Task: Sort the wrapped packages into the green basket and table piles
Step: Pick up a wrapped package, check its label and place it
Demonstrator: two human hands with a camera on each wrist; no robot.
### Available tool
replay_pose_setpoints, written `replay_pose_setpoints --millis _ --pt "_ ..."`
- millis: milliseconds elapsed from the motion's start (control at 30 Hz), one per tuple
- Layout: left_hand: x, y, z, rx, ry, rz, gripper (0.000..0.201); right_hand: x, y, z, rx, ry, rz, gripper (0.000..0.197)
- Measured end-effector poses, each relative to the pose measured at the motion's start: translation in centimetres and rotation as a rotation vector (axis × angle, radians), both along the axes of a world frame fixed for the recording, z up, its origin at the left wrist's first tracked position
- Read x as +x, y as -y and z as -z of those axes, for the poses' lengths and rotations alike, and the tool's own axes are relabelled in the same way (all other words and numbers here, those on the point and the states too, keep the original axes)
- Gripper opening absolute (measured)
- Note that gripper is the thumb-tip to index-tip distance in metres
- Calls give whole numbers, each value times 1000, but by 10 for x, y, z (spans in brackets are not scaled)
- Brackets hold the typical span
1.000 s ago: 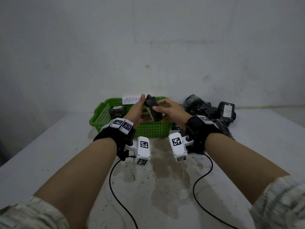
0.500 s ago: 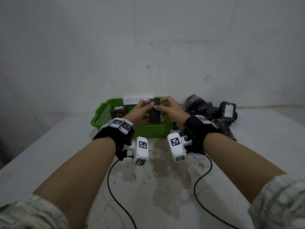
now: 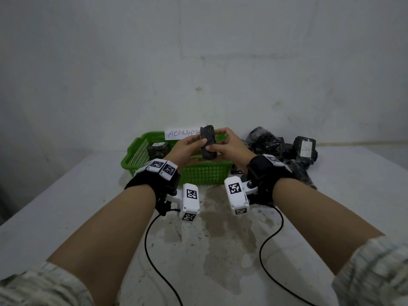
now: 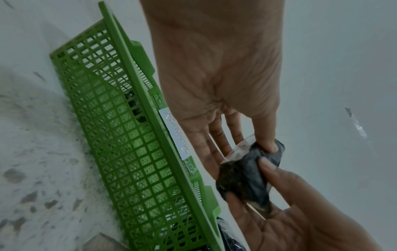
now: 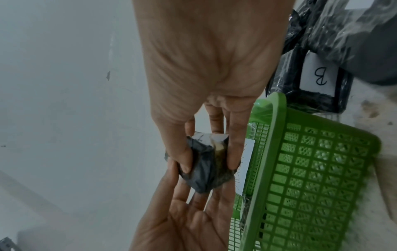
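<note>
I hold the wrapped package (image 3: 207, 142) upright above the green basket (image 3: 203, 173), my left hand (image 3: 184, 151) and right hand (image 3: 229, 146) both pinching it; the basket lies directly below, equally near both.

green basket (image 3: 205, 173) of perforated plastic, wrapped package (image 3: 207, 142) in glossy film, paper label (image 3: 182, 133), stained matt table (image 3: 220, 250)

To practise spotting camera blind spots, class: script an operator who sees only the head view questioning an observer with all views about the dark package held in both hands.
Operator: Any label on the held package?
Observer: The right wrist view shows a white patch with dark marks at one end; unreadable.
Operator: What lies beside the green basket, behind the right hand?
Observer: A wrapped package labelled B.
</note>
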State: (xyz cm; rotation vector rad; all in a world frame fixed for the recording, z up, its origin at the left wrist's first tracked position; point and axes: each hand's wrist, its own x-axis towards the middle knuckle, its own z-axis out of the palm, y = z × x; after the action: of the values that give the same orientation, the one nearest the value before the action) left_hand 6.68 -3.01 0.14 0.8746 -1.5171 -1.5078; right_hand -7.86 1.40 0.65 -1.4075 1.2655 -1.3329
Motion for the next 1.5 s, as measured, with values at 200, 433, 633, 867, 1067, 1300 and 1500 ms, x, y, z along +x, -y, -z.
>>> replay_pose_setpoints --millis 200,433,633,867,1067,1300,1500 --pt "3 0 -1 -17 -5 -4 41 -2 2 4 19 32 -53 54" --pt "2 -3 -2 -165 -27 -40 48 -2 0 1 53 221 -67 26" --pt "5 -3 -6 -191 -89 7 52 1 -2 3 91 362 -198 40" --pt "3 -5 -5 -159 -78 74 48 9 1 0 38 373 -78 12" --pt "2 -8 -11 -6 -81 62 20 9 3 1 6 308 -11 20" --pt "1 -8 -12 -33 -77 34 19 8 4 1 39 297 -62 26" --pt "-2 -10 -13 -30 -68 48 16 10 4 -2 37 226 2 19"
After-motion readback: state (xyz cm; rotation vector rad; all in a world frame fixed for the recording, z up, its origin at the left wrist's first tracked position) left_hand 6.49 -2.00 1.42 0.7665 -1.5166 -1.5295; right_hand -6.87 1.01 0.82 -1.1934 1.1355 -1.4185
